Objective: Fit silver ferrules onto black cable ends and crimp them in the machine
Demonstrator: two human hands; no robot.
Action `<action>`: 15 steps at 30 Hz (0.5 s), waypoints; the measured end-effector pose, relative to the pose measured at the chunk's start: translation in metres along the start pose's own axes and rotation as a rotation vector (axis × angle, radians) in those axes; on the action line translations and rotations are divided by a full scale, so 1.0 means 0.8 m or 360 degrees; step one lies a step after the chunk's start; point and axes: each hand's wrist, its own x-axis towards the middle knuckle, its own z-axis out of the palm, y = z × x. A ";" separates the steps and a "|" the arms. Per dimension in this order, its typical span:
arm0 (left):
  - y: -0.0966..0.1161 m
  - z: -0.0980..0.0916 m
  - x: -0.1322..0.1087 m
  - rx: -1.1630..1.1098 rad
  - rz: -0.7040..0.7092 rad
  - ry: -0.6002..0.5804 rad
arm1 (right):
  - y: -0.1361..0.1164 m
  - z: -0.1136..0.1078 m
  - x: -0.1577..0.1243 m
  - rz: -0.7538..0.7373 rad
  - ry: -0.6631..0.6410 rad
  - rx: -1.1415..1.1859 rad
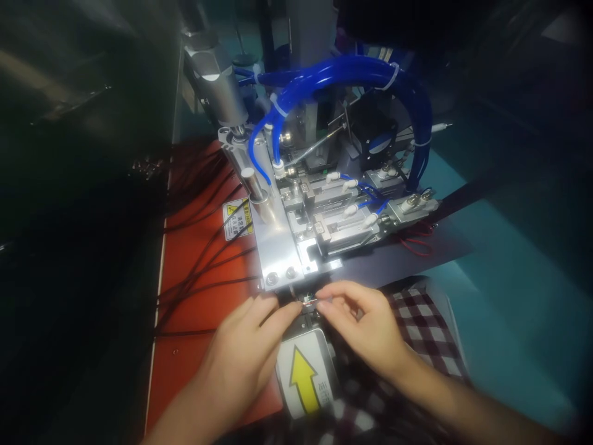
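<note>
My left hand (250, 337) and my right hand (364, 315) meet just below the front end of a metal press-like machine (280, 253). Between their fingertips is a small, thin part with fine light strands and a reddish tint (309, 303); its exact kind is too small to tell. Thumb and index finger of my right hand pinch its right end. The thumb of my left hand reaches its left end, the other fingers curled and partly hidden. Under the hands sits a white plate with a yellow arrow (306, 374).
Several black cables (199, 272) cross the red surface (185, 364) at left, near a yellow warning label (238, 219). Thick blue air tubes (352, 71) arch over the machine's small cylinders (345, 228). Checked cloth (426, 327) lies at lower right, beside a teal surface (500, 309).
</note>
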 end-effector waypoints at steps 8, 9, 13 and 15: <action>0.000 -0.001 0.001 0.0026 0.0006 0.0009 | -0.008 0.001 0.008 0.0193 -0.0166 0.0105; 0.000 -0.001 0.001 0.0025 0.0013 0.0014 | -0.008 0.002 0.008 0.0211 -0.0191 0.0139; 0.000 -0.001 0.001 0.0021 0.0016 0.0007 | -0.008 0.004 0.010 0.0248 -0.0257 0.0233; 0.000 -0.002 0.001 0.0022 0.0005 -0.0011 | -0.007 0.005 0.010 0.0263 -0.0269 0.0256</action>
